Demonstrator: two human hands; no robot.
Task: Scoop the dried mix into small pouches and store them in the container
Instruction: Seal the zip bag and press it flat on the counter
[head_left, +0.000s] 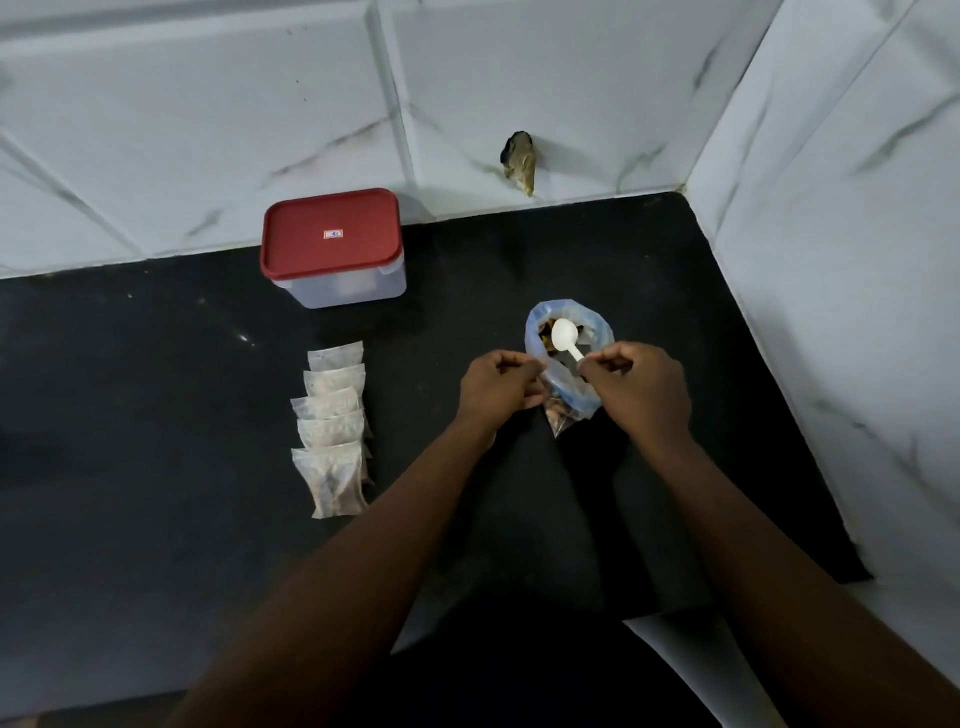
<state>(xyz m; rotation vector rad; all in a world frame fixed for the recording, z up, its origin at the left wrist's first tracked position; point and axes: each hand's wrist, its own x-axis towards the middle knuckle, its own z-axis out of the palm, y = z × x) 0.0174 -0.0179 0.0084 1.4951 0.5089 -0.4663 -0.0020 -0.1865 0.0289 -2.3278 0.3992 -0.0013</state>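
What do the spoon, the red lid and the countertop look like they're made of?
Spoon: probably plastic, plain white and matte. Red lid: plastic, smooth with a soft sheen and moulded rim. Countertop: likely polished stone, black, speckled, with small glints.

The tabletop (156, 519) was matt black stone; the pouches (332, 431) were clear glossy plastic, the spoon (565, 336) smooth white plastic.

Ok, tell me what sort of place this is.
Probably a home kitchen corner: a black counter meets marble-look tiled walls, with a red-lidded tub and filled pouches on it.
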